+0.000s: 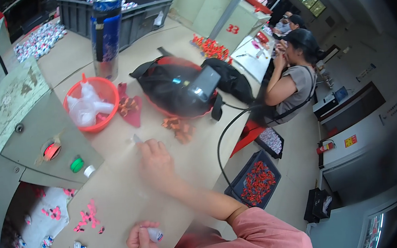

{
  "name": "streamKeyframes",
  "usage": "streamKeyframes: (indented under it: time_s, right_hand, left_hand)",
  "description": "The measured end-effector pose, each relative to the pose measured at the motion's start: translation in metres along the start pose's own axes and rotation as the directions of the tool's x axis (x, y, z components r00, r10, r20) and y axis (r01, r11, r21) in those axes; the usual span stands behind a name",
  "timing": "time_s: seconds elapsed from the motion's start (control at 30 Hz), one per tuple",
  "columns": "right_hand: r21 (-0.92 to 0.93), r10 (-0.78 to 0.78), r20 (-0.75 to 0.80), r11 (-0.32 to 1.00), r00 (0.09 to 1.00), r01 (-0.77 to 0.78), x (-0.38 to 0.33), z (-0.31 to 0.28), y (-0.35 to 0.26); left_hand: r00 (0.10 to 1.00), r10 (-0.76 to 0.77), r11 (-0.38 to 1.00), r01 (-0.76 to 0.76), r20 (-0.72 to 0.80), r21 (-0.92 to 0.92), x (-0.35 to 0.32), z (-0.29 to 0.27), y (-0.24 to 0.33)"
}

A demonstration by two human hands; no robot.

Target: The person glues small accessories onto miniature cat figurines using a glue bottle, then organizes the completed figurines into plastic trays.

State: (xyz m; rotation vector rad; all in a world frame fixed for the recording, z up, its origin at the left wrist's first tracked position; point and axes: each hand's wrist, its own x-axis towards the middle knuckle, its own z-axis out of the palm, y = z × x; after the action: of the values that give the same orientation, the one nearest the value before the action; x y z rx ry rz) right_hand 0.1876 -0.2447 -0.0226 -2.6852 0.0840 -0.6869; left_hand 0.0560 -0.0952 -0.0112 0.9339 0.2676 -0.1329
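Near the bottom of the view, my left hand [142, 243] is closed around a small white plastic toy part [155, 233] with blue and red marks. Further out over the table, my right hand [158, 164] has its fingers drawn together. A small grey pointed thing [136, 138] sticks out at its fingertips; its kind is hard to make out. Beyond that hand are a pile of orange and brown pieces [179, 129] and a red bowl [117, 106] holding white bottles. Left of my left hand lie pink pieces [88, 216] and a white toy part [79, 246].
A green-grey machine [26, 122] stands at the left. A blue tumbler [106, 39], a grey crate [148, 14] and a black bag [175, 85] occupy the far table. A cable [220, 143] hangs over the right edge, above a bin of red pieces [259, 183]. Another person [295, 82] sits beyond.
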Motion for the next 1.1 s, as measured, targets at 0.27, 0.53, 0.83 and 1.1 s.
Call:
streamKeyframes:
  time_s: [0.27, 0.53, 0.83, 1.1]
  right_hand:
    - [0.074, 0.099, 0.062, 0.992, 0.993, -0.103, 0.003, 0.003, 0.012]
    - [0.071, 0.066, 0.035, 0.995, 0.997, -0.068, 0.008, 0.003, 0.016]
    - [0.099, 0.071, 0.041, 0.992, 0.997, -0.075, 0.008, 0.004, 0.016]
    - [0.126, 0.081, 0.054, 0.988, 0.995, -0.087, 0.008, 0.003, 0.019]
  left_hand:
    - [0.998, -0.046, 0.999, 0.046, -0.032, 0.02, 0.0, 0.002, 0.004]
    - [0.995, -0.099, 0.995, 0.099, -0.01, 0.005, 0.002, 0.0, 0.006]
    - [0.987, -0.16, 0.987, 0.16, 0.018, -0.005, 0.002, 0.0, 0.011]
    - [0.987, -0.157, 0.988, 0.156, 0.031, 0.009, 0.001, -0.001, 0.006]
